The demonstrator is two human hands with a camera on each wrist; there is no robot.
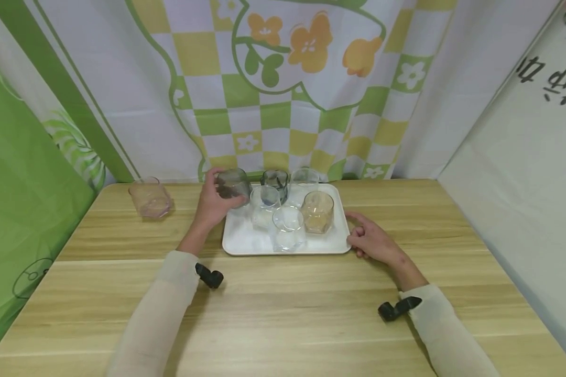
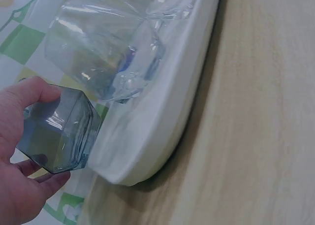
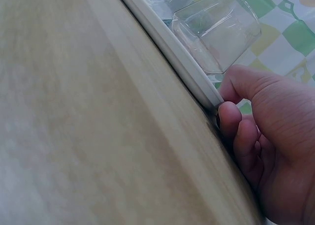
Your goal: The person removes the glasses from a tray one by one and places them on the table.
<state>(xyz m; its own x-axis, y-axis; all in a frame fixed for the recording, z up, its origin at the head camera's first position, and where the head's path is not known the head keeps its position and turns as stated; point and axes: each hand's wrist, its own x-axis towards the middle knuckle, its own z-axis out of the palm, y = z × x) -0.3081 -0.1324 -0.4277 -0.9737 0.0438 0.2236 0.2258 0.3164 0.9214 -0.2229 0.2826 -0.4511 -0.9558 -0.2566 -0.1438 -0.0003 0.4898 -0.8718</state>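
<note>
Tray [image 1: 245, 243]: crowded at the back and right by the amber glass [image 1: 317, 211] and clear glasses [image 1: 287, 228]; front-left corner left bare.
Table [image 1: 283, 303]: front half kept open.
Far-left corner: blocked by a pink glass [image 1: 149, 197].

We see a smoky grey faceted glass tumbler [image 1: 233, 186], upright, at our white rectangular plastic tray's [image 1: 245, 242] far-left corner.
</note>
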